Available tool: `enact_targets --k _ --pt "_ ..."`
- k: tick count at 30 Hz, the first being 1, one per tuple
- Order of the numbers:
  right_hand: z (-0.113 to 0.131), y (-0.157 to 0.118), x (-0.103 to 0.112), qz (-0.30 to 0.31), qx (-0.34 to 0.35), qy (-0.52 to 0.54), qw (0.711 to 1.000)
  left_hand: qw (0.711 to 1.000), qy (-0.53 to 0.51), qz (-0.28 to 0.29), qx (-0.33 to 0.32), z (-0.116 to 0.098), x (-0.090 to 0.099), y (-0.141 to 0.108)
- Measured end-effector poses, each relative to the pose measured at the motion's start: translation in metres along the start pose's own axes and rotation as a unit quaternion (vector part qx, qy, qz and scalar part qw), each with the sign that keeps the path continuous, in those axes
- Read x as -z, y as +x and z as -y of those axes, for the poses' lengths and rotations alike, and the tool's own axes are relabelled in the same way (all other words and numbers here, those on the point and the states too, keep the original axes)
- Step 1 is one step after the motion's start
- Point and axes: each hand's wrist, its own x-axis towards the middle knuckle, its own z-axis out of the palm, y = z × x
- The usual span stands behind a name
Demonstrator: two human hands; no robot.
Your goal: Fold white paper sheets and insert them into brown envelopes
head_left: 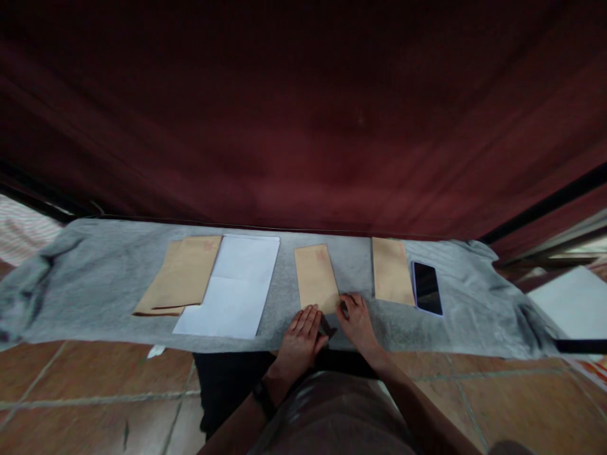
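Head view: a brown envelope [315, 275] is laid flat on the grey cloth [351, 265], directly in front of the person, with its far end bearing a faint reddish mark and its near end partly covered by the hands. By the left hand [300, 338], the near left corner is pressed down; its fingers are laid side by side and stretched out, with nothing seen to be gripped. By the right hand [356, 319], the near right corner is met with fingers bent and drawn narrow; whether the edge is pinched or merely touched cannot be told. A dark patch, probably shadow, is seen between the hands.

The step in hand is judged to be the working of the envelope's near edge, perhaps a flap being folded or flattened, though the edge itself is too hidden for certainty. For the next move, steady pressure from the left hand and a careful run of the right fingertips along that edge seem to be called for, so that the paper is not creased askew.

To the left, white sheets [241, 272] are partly overlapped by a pair of brown envelopes [190, 275]. To the right, another single envelope [392, 272] is placed just beside a phone [427, 289].
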Motion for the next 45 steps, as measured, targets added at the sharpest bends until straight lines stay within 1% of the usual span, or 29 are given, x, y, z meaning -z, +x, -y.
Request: enact_targets --k 2,4,6,8,11,14,16,18,19,20,21,22,23,24,25,26,27,29,31,33,34,36,39,40,41,42,43,44,45 --pt "-0.002 0.004 -0.003 -0.011 -0.03 0.072 0.997 1.0 0.001 -0.006 0.017 -0.002 -0.003 0.003" --pt "-0.002 0.004 -0.004 -0.002 -0.065 0.165 0.984 0.999 0.003 -0.008 0.035 -0.005 -0.004 0.008" --pt "0.0 0.004 -0.004 0.018 -0.099 0.258 0.961 0.998 0.007 -0.004 0.058 -0.009 -0.003 0.016" --pt "0.007 0.003 -0.002 0.026 -0.128 0.325 0.937 0.996 0.017 -0.003 0.083 -0.014 0.001 0.026" --pt "0.022 0.003 0.005 0.013 -0.144 0.376 0.915 0.993 0.03 -0.002 0.114 -0.02 0.01 0.044" --pt "0.039 0.005 0.015 0.037 -0.141 0.41 0.9 0.989 0.014 0.011 0.148 -0.023 0.023 0.058" --pt "0.046 0.007 0.021 0.06 -0.146 0.425 0.891 0.983 -0.032 0.014 0.181 -0.023 0.032 0.063" --pt "0.05 0.009 0.026 0.056 -0.162 0.428 0.887 0.965 -0.121 -0.015 0.233 -0.022 0.042 0.065" --pt "0.051 0.01 0.027 0.047 -0.174 0.428 0.885 0.945 -0.184 -0.044 0.267 -0.021 0.046 0.065" --pt "0.051 0.01 0.027 0.038 -0.188 0.43 0.882 0.913 -0.258 -0.077 0.306 -0.021 0.05 0.066" --pt "0.051 0.01 0.027 0.036 -0.203 0.434 0.877 0.868 -0.341 -0.108 0.345 -0.02 0.053 0.066" --pt "0.05 0.01 0.026 0.041 -0.22 0.441 0.869 0.81 -0.425 -0.134 0.381 -0.02 0.054 0.067" --pt "0.048 0.009 0.025 0.049 -0.237 0.451 0.859 0.747 -0.502 -0.153 0.408 -0.019 0.054 0.068" --pt "0.046 0.008 0.023 0.057 -0.253 0.459 0.849 0.685 -0.566 -0.166 0.427 -0.02 0.053 0.068" --pt "0.045 0.007 0.021 0.061 -0.267 0.466 0.841 0.63 -0.616 -0.174 0.439 -0.021 0.051 0.068" --pt "0.042 0.007 0.018 0.06 -0.278 0.469 0.836 0.586 -0.652 -0.177 0.447 -0.022 0.048 0.067" --pt "0.04 0.006 0.016 0.054 -0.285 0.467 0.835 0.553 -0.676 -0.176 0.455 -0.024 0.044 0.065" --pt "0.035 0.004 0.012 0.046 -0.288 0.459 0.839 0.504 -0.704 -0.165 0.473 -0.027 0.037 0.06" --pt "0.03 0.003 0.008 0.051 -0.28 0.453 0.845 0.464 -0.719 -0.153 0.494 -0.029 0.03 0.055" --pt "0.025 0.003 0.005 0.053 -0.265 0.452 0.85 0.437 -0.728 -0.141 0.51 -0.03 0.025 0.05" --pt "0.024 0.002 0.004 0.052 -0.257 0.453 0.852 0.429 -0.73 -0.133 0.515 -0.03 0.024 0.048" --pt "0.021 0.002 0.001 0.056 -0.245 0.45 0.857 0.422 -0.734 -0.116 0.519 -0.029 0.022 0.044" --pt "0.017 0.0 -0.005 0.07 -0.234 0.427 0.87 0.426 -0.733 -0.089 0.523 -0.027 0.019 0.037" --pt "0.015 -0.001 -0.007 0.071 -0.233 0.42 0.874 0.435 -0.729 -0.075 0.522 -0.027 0.018 0.033" --pt "0.013 -0.002 -0.009 0.07 -0.233 0.415 0.877 0.454 -0.722 -0.061 0.519 -0.027 0.017 0.03" --pt "0.011 -0.003 -0.011 0.067 -0.234 0.41 0.879 0.483 -0.708 -0.047 0.513 -0.028 0.015 0.027" --pt "0.009 -0.004 -0.013 0.065 -0.232 0.403 0.883 0.527 -0.684 -0.036 0.503 -0.028 0.014 0.023" --pt "0.007 -0.005 -0.014 0.061 -0.227 0.392 0.889 0.586 -0.649 -0.032 0.485 -0.029 0.014 0.021" --pt "0.005 -0.006 -0.015 0.058 -0.217 0.376 0.899 0.657 -0.601 -0.034 0.453 -0.03 0.014 0.018"
